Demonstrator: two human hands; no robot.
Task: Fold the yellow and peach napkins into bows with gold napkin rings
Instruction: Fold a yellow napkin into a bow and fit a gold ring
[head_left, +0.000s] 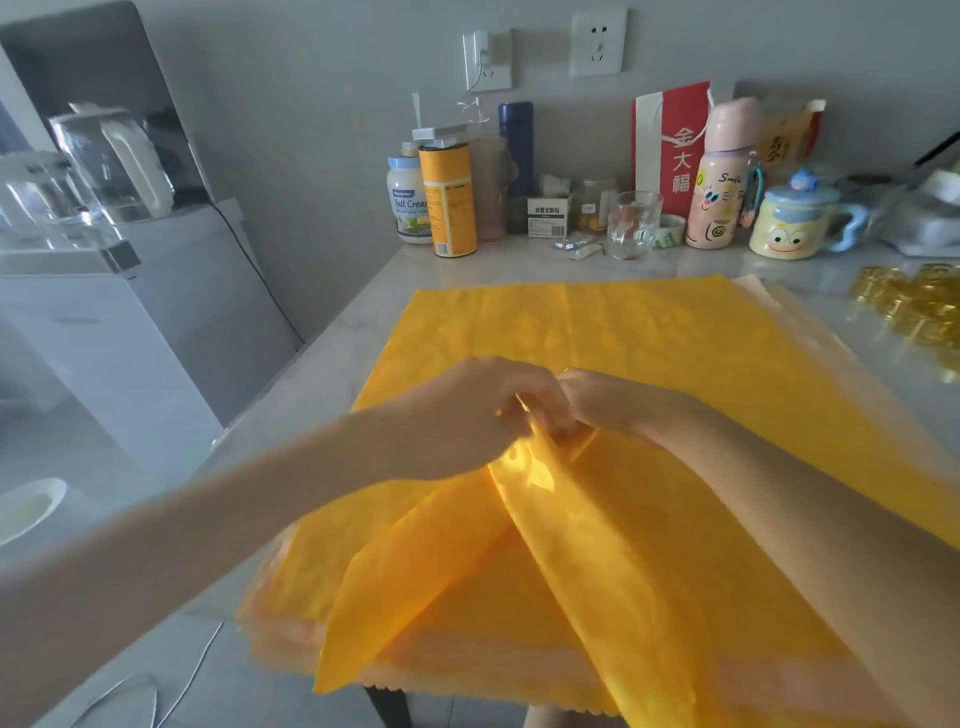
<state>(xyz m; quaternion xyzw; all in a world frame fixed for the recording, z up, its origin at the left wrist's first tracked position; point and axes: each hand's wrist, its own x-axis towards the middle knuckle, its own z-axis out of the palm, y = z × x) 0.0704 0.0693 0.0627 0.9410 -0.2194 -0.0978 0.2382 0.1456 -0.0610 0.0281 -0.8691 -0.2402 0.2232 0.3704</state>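
Gather at mid-napkin; both hands pinching.

Left hand (467, 415) and right hand (608, 405) meet over the middle of the table (467, 265); fingers of both are curled tight, tips nipping a bunched ridge of the yellow napkin (623, 338); we cannot tell whether a ring is already in a hand. The napkin lies spread on a peach napkin (753, 283), and its loose folds hang over the table's near edge. We judge the pleats want drawing in evenly from both sides, pinch kept small so a ring can slip on. The gold rings (909, 306) sit at the right edge, within the right hand's reach; bottles and cups (639, 223) crowd the far edge; a bare strip lies between them and the cloth; narrow room along the left edge; mind the overhang dragging cloth off.
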